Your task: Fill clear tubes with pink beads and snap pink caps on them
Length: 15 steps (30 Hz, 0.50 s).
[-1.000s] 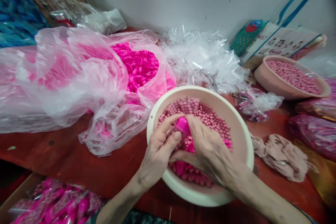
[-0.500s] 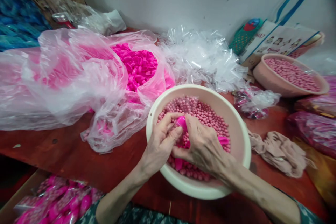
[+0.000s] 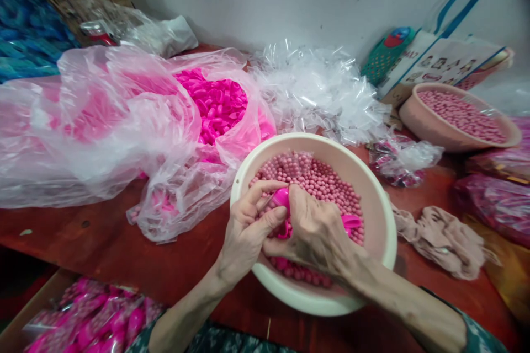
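Note:
Over a cream basin (image 3: pixel 383 215) of small pink beads (image 3: pixel 327 187), my two hands meet at a bright pink, rounded plastic piece (image 3: pixel 281 197). My left hand (image 3: pixel 248 226) pinches it from the left with thumb and forefinger; something clear seems to lie by those fingers, but I cannot make it out. From the right, my right hand (image 3: pixel 317 226) has its fingers closed against the same piece, and its fingertips are partly hidden. Another pink plastic piece with a loop-like end (image 3: pixel 351 222) lies on the beads, right of my right hand.
Left of the basin spreads a large clear bag (image 3: pixel 165 121) of pink plastic pieces (image 3: pixel 219 102). Behind are heaped clear small bags (image 3: pixel 318 88). A second basin (image 3: pixel 414 116) of pink beads, a crumpled cloth (image 3: pixel 447 240) and filled bags (image 3: pixel 492 204) stand right. Packed pink bags (image 3: pixel 103 320) fill a box lower left.
The pink piece has shifted slightly left and down between my hands. My right hand has turned a little and moved slightly left; both hands stay closed over the basin.

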Each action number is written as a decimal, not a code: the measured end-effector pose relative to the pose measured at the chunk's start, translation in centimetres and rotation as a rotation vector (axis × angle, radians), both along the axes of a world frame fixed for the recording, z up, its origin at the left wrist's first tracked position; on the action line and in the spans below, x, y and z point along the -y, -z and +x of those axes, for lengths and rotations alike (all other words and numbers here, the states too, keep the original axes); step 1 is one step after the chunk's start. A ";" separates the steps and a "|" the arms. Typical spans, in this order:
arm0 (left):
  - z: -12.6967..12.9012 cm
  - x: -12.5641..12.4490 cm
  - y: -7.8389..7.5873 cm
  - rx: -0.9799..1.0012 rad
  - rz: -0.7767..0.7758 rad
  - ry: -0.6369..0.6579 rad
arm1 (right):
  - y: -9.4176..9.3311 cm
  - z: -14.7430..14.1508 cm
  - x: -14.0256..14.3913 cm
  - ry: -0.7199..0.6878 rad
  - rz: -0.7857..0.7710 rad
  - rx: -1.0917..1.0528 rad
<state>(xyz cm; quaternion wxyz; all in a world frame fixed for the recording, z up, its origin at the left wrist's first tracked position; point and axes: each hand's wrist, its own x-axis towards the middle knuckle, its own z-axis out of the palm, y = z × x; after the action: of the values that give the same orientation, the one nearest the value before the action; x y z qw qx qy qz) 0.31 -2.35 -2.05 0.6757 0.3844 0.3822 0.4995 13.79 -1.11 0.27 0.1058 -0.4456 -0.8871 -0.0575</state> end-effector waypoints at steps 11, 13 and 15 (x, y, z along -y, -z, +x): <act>0.0 0.6 -0.8 -0.086 0.071 -0.214 | -0.7 0.5 -0.6 -0.092 -0.178 -0.223; -1.2 1.4 -0.3 -0.165 0.137 -0.375 | -0.8 2.4 -1.5 -0.034 -0.253 -0.245; -3.1 2.2 0.8 -0.289 0.222 -0.545 | -0.5 4.8 -2.7 0.122 -0.291 -0.254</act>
<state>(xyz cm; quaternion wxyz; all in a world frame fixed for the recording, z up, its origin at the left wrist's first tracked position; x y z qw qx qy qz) -2.75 -4.54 -2.84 0.4099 0.4061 0.5063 0.6409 18.57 1.63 0.79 0.1476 -0.5129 -0.8369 0.1214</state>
